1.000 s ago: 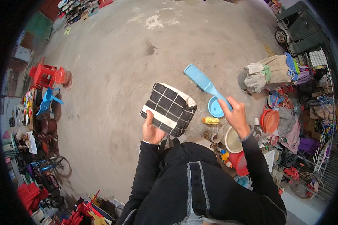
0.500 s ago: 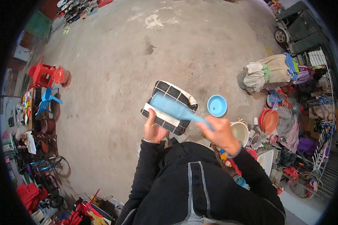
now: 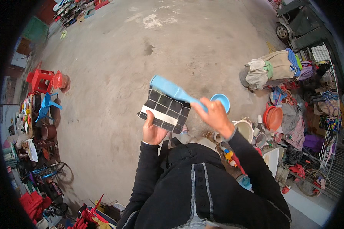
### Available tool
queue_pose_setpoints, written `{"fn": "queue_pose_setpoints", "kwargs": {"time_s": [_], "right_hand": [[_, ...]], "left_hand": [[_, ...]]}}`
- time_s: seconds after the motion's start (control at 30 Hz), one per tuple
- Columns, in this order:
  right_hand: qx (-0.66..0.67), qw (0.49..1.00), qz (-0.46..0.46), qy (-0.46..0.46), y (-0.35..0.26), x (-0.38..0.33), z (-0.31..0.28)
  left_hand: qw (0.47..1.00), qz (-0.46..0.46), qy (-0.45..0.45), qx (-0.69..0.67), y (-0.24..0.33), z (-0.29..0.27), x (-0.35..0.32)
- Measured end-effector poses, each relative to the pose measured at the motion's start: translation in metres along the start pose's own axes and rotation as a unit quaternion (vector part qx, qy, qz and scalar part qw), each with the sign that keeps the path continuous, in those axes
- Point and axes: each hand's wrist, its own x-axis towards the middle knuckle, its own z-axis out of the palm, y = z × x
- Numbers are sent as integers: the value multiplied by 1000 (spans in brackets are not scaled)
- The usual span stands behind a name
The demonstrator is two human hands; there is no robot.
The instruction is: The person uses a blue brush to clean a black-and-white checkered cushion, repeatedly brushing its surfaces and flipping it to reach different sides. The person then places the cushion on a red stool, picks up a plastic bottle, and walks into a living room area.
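Note:
My left hand [image 3: 153,131] grips the near edge of a boxy black fabric piece [image 3: 163,104] with white grid lines and a white strip, its thumb on the strip. What kind of article it is I cannot make out. My right hand [image 3: 216,117] is wrapped round the handle of a light blue brush [image 3: 167,86] with a broad, flat back. The brush head lies across the far edge of the fabric piece; its underside is hidden. Both hands hold these things in front of my body, above the concrete floor.
A light blue basin [image 3: 221,102] stands beyond my right hand. To the right are a cream bucket [image 3: 243,131], orange basins [image 3: 273,118] and a cloth-covered heap [image 3: 276,68]. At left stand a red stool [image 3: 41,79], a small blue chair [image 3: 49,105] and a bicycle [image 3: 51,170].
The brush has moved from the middle of the fabric piece to its far edge, with my right hand shifting slightly away from my body. The fabric piece has tilted and moved slightly left.

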Motion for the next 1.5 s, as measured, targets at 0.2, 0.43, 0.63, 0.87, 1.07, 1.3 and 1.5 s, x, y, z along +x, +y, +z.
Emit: {"fn": "queue_pose_setpoints", "kwargs": {"time_s": [0.2,0.43,0.63,0.87,1.07,1.3,1.5], "right_hand": [[66,997,-16,-18,-4,-45,-2],[-23,998,37,44,47,4,12],[87,982,123,116,41,-38,-25],[88,994,-7,58,-1,-39,-7],[119,985,109,65,29,-57,7],[304,904,276,119,70,-75,-1],[292,918,248,100,36,-60,-23]], "left_hand": [[1000,8,18,3,3,-19,2],[997,66,9,-30,6,-12,1],[993,108,11,-43,18,-24,-9],[989,98,-62,-96,10,-5,-4],[992,88,-78,-52,8,-2,-2],[986,146,-66,-43,27,-38,-19],[983,180,13,28,34,-62,-33]]}}
